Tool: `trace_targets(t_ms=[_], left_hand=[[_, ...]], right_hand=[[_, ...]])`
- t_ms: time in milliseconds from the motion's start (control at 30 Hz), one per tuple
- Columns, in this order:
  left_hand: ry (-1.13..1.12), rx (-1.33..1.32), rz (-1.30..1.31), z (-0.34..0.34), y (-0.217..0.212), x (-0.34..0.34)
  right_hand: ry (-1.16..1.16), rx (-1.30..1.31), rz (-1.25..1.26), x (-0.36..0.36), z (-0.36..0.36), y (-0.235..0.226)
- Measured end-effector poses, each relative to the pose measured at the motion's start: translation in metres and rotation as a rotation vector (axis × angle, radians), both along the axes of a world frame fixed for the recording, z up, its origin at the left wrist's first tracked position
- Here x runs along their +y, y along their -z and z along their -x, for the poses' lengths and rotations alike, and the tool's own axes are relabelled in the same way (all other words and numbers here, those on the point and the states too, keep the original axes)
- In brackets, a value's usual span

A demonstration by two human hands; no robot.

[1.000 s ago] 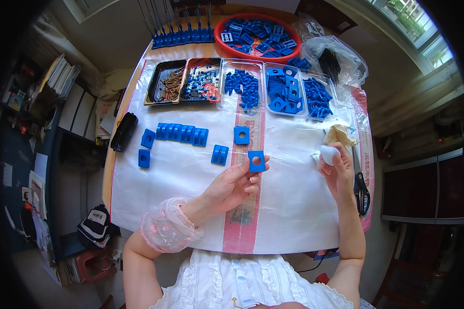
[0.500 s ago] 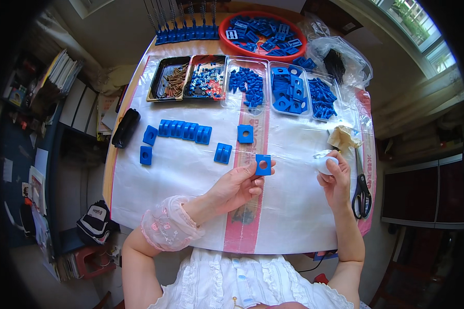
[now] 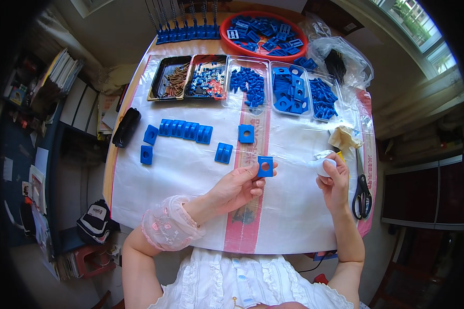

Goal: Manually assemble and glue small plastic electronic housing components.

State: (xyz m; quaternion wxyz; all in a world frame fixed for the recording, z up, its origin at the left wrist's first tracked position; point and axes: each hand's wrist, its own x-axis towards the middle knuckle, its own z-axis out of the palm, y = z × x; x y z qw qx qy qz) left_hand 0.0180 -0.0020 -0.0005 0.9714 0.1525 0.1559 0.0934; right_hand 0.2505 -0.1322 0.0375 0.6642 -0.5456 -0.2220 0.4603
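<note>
Between the thumb and fingers of my left hand (image 3: 239,181) is a small square blue plastic piece with a round hole (image 3: 265,173). Off to the right, my right hand (image 3: 336,183) is closed round a white rounded object (image 3: 327,166); the fingers hide much of it, so its kind is unclear. Beyond the held piece lie a similar blue piece with a hole (image 3: 246,134) and a blue ridged piece (image 3: 223,153). A row of blue ridged pieces (image 3: 184,131) stretches farther left, beside two loose blue pieces (image 3: 150,134).
Along the back stand a black tray of screws (image 3: 171,81), a tray of small metal parts (image 3: 206,77) and clear trays of blue parts (image 3: 290,90). Behind them sits a red basin (image 3: 226,42). Black-handled scissors (image 3: 362,201) lie right; a black case (image 3: 126,127) lies left.
My left hand and its blue piece have shifted very slightly right and nearer. The white object in my right hand has turned or moved slightly left.
</note>
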Motion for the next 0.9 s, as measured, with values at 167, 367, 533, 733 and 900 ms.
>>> trace_targets(t_ms=[167, 367, 533, 733, 900], left_hand=[[0.004, 0.003, -0.008, -0.0001, -0.0005, 0.0000], [0.005, 0.011, -0.011, -0.0004, -0.0003, -0.0002], [0.005, 0.016, -0.022, 0.0000, -0.0006, 0.0000], [0.008, 0.019, -0.023, -0.0001, -0.0035, 0.0000], [0.008, 0.026, -0.024, 0.0000, -0.0037, -0.0001]], right_hand=[[0.000, 0.001, 0.005, -0.0004, 0.0005, -0.0009], [0.012, -0.023, 0.017, -0.0004, 0.0021, -0.0024], [0.007, -0.028, 0.013, -0.0006, 0.0024, -0.0028], [0.009, -0.030, 0.010, -0.0005, 0.0025, -0.0017], [0.006, -0.019, 0.003, -0.0004, 0.0025, -0.0016]])
